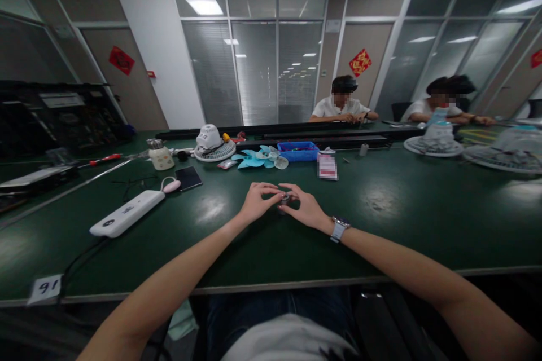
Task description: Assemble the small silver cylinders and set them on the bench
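Between my hands is a small round grey metal part [285, 198], low over the green table; whether it touches the surface I cannot tell. My left hand [259, 203] pinches it from the left with thumb and fingers. From the right, my right hand [308, 208] curls its thumb and fingers around the same part, and a watch is on that wrist. The fingers partly hide the part. Farther back lie light-blue fan blades [259, 158] and a blue tray [298, 154] with small items in it.
A white power strip [127, 213], a dark phone [188, 177] and a patterned bottle [161, 157] are at left. Behind them stands a white fan housing [209, 138] on its grille. A pink-and-white packet [327, 167] lies right of the tray. Two people sit across the table.
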Demonstrator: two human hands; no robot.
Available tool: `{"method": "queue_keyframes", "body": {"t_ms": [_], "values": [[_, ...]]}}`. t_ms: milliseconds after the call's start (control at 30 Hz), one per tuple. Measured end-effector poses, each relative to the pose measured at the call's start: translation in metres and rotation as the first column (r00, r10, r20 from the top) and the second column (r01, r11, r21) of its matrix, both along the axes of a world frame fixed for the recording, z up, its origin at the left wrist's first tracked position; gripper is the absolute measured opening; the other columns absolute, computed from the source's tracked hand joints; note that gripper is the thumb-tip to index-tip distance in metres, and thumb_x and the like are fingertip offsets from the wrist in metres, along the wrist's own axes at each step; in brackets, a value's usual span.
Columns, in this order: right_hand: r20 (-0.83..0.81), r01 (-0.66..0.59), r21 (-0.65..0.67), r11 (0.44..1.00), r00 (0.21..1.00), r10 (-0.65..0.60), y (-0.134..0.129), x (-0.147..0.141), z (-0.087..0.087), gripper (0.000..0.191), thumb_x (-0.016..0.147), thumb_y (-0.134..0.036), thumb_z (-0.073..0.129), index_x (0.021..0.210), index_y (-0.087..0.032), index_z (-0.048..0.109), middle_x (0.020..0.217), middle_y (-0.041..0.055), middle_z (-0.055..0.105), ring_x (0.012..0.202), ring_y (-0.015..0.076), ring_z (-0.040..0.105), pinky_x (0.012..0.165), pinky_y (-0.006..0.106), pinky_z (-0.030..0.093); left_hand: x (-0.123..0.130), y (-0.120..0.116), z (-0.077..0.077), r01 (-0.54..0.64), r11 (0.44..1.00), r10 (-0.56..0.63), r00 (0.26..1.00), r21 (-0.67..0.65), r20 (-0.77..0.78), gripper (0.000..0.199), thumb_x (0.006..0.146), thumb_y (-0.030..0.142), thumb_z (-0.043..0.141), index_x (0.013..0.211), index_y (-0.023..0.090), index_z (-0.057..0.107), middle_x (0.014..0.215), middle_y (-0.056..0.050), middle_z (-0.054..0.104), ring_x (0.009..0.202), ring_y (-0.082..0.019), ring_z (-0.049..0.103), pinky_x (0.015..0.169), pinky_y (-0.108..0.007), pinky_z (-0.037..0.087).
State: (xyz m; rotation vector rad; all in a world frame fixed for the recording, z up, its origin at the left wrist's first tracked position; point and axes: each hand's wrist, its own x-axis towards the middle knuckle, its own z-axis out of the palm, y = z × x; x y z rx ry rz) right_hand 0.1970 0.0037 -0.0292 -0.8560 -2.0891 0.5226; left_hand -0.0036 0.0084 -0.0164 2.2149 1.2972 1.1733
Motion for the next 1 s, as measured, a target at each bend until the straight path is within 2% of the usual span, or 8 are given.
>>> {"method": "queue_keyframes", "body": {"t_ms": [233,400,533,600,733,833,933,1000], "values": [[0.009,0.006,0.009,1.000,1.000,-0.006,0.002,0.000,-0.002,0.064,0.081,-0.035,0.071,0.137,-0.029,0.043,0.111,0.0037,0.069,0.098,0.0208,0.068,0.088,0.040,0.055,0.006,0.005,0.001,0.022,0.999,-0.022,1.000,0.023,-0.015,0.022,0.086,0.042,0.065,0.094,0.026,0.078,0.103,-0.004,0.073,0.111,-0.026,0.056,0.097,-0.038,0.038],[0.005,0.008,0.014,1.000,1.000,-0.008,0.003,0.000,-0.003,0.063,0.080,-0.035,0.071,0.137,-0.029,0.043,0.108,0.0029,0.069,0.097,0.0204,0.068,0.088,0.039,0.055,0.007,0.005,0.006,-0.036,0.999,0.036,0.999,0.028,0.010,0.022,0.085,0.040,0.066,0.093,0.024,0.078,0.101,-0.005,0.073,0.108,-0.025,0.058,0.095,-0.035,0.041],[0.024,0.011,0.009,1.000,1.000,-0.011,0.002,0.001,-0.002,0.064,0.081,-0.038,0.070,0.138,-0.029,0.042,0.107,0.0033,0.070,0.095,0.0203,0.068,0.088,0.041,0.055,-0.005,0.011,0.010,-0.075,0.997,0.074,0.996,0.033,0.039,0.023,0.084,0.041,0.066,0.092,0.023,0.077,0.097,-0.005,0.074,0.102,-0.024,0.060,0.092,-0.035,0.043],[0.029,0.007,0.008,1.000,1.000,-0.007,0.001,0.001,-0.001,0.065,0.081,-0.038,0.070,0.139,-0.029,0.041,0.107,0.0034,0.070,0.095,0.0201,0.068,0.089,0.041,0.054,-0.017,0.016,0.008,-0.038,0.999,0.038,0.999,0.014,0.004,0.021,0.083,0.040,0.067,0.091,0.024,0.078,0.093,-0.004,0.074,0.097,-0.023,0.062,0.091,-0.035,0.043],[0.044,0.004,-0.002,1.000,0.999,-0.004,0.000,0.002,0.002,0.066,0.082,-0.037,0.070,0.140,-0.029,0.040,0.109,0.0040,0.070,0.097,0.0204,0.068,0.091,0.041,0.053,-0.040,0.020,0.003,0.156,0.983,-0.170,0.973,-0.095,-0.156,0.016,0.080,0.038,0.069,0.085,0.027,0.079,0.085,-0.002,0.076,0.087,-0.021,0.065,0.095,-0.034,0.041],[0.045,0.006,-0.007,1.000,0.999,-0.006,0.001,0.002,0.002,0.066,0.082,-0.036,0.070,0.140,-0.029,0.040,0.110,0.0043,0.069,0.097,0.0205,0.068,0.090,0.041,0.053,-0.048,0.019,0.002,0.245,0.954,-0.277,0.942,-0.174,-0.190,0.017,0.077,0.040,0.070,0.083,0.027,0.080,0.082,-0.002,0.076,0.083,-0.021,0.065,0.088,-0.030,0.045],[0.031,0.001,-0.004,1.000,1.000,-0.001,-0.001,0.001,0.000,0.065,0.082,-0.036,0.070,0.140,-0.029,0.041,0.110,0.0040,0.069,0.097,0.0202,0.068,0.090,0.041,0.053,-0.048,0.017,0.003,0.260,0.933,-0.299,0.945,-0.248,-0.135,0.026,0.077,0.043,0.069,0.093,0.026,0.079,0.082,-0.002,0.075,0.077,-0.019,0.065,0.074,-0.025,0.047],[0.016,-0.007,-0.012,1.000,1.000,0.007,-0.001,0.000,-0.001,0.064,0.082,-0.037,0.069,0.139,-0.029,0.041,0.110,0.0039,0.069,0.097,0.0198,0.068,0.090,0.041,0.053,-0.045,0.016,0.003,0.205,0.940,-0.241,0.965,-0.272,-0.106,0.035,0.078,0.045,0.066,0.104,0.024,0.076,0.082,-0.002,0.074,0.073,-0.018,0.064,0.068,-0.024,0.047]]}}
